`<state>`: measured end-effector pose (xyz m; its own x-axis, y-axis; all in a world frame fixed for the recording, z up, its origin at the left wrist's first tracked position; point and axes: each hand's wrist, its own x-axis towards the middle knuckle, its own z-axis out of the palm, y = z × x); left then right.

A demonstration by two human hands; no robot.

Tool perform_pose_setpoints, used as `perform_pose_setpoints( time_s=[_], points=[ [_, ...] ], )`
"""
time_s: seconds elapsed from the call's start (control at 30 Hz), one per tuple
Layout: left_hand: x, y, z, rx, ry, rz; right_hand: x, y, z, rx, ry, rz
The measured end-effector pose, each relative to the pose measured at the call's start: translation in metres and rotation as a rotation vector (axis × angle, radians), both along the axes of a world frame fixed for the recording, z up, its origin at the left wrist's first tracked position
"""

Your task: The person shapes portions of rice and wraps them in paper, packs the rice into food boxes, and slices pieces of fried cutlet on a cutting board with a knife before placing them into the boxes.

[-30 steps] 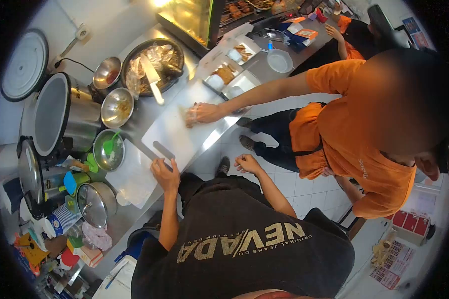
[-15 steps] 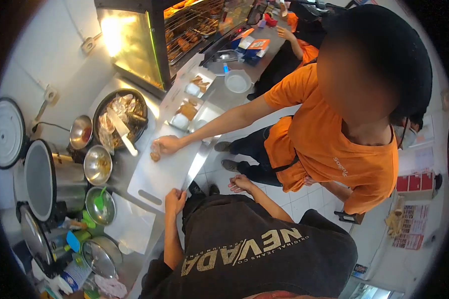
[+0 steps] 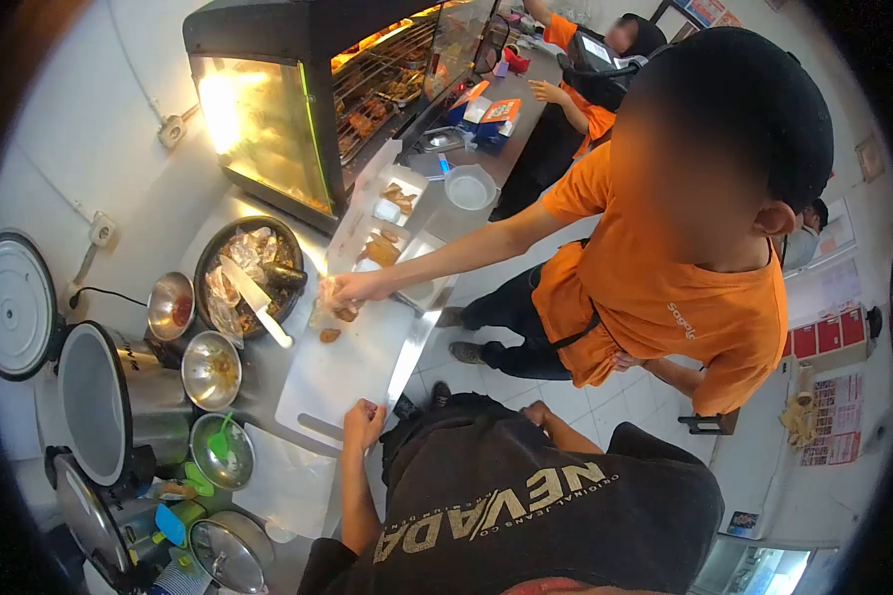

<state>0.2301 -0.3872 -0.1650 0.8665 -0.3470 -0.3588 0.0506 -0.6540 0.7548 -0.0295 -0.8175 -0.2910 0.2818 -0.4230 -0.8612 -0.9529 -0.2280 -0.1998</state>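
Observation:
A white cutting board with a slotted handle lies on the counter. My left hand rests closed at its near corner, fingers curled with nothing visible in them. My right hand hangs low in front of my body, mostly covered by my dark shirt, so its fingers are hidden. Over the board's far part, a co-worker in orange reaches in, and that person's hand grips a pale brown piece of food. Just below it lies a small browned piece on the board.
Left of the board stand a dark stone bowl with a knife across it, several metal bowls and a large pot. Beyond are open food boxes and a lit display warmer. The co-worker stands close on the right.
The co-worker's hand has lifted slightly away from the small browned piece, which now lies separate on the board. My right hand has drawn in toward my body. The view has shifted a little.

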Motion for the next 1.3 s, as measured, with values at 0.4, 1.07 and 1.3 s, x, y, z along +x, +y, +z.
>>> perform_pose_setpoints(
  time_s=[0.4,1.07,1.3],
  points=[
    [-0.002,-0.008,-0.005,-0.014,-0.045,-0.086,0.046,0.024,0.003,0.063,-0.22,-0.204],
    [0.054,0.007,-0.012,-0.051,-0.043,0.183,0.038,-0.016,-0.059,0.085,-0.361,0.178],
    [0.03,0.012,-0.016,-0.022,0.059,0.152,0.053,-0.006,-0.052,0.101,-0.34,0.223]
  ],
)
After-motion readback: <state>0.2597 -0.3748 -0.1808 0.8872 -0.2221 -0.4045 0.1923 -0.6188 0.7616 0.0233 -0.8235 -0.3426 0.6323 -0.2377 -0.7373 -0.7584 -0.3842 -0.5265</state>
